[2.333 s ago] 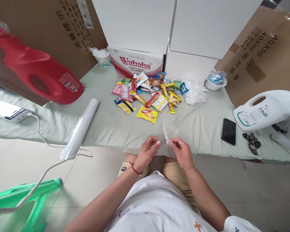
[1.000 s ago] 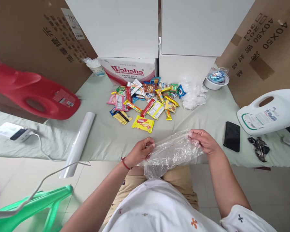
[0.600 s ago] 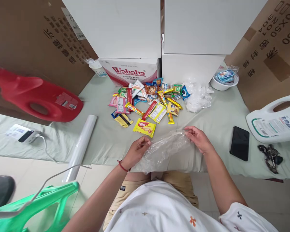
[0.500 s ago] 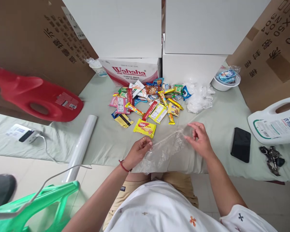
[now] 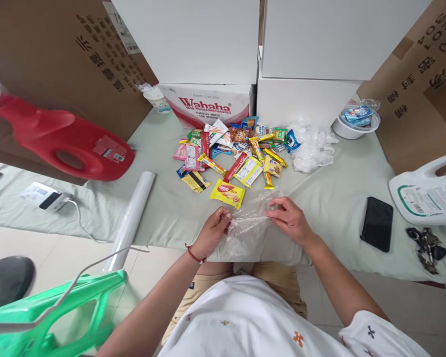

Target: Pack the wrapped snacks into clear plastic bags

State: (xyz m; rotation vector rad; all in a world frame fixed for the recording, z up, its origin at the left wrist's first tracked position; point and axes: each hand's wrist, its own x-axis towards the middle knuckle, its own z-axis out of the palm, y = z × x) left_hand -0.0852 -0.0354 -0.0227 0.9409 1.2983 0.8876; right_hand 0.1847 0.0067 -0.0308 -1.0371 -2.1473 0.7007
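A clear plastic bag (image 5: 248, 233) stretches between my two hands near the table's front edge. My left hand (image 5: 214, 229) pinches its left side between thumb and fingers. At the right, my right hand (image 5: 290, 218) has its thumb and fingers closed on the bag's upper edge. Just beyond my left hand lies a yellow nabati wafer packet (image 5: 227, 193). Behind it is a loose pile of small wrapped snacks, among them a red wafer stick (image 5: 235, 167), a yellow-and-white packet (image 5: 249, 172) and a pink packet (image 5: 192, 157).
Crumpled clear bags (image 5: 312, 148) lie right of the pile, before a white bowl (image 5: 357, 126). A phone (image 5: 377, 224), keys (image 5: 427, 249) and a white jug (image 5: 431, 193) are at right. On the left are a red jug (image 5: 78, 141), a plastic roll (image 5: 134, 213) and a green stool (image 5: 55, 307).
My right hand has moved left, closer to my left hand, and now pinches the bag's edge. The bag is less widely spread. The whole view has shifted slightly.
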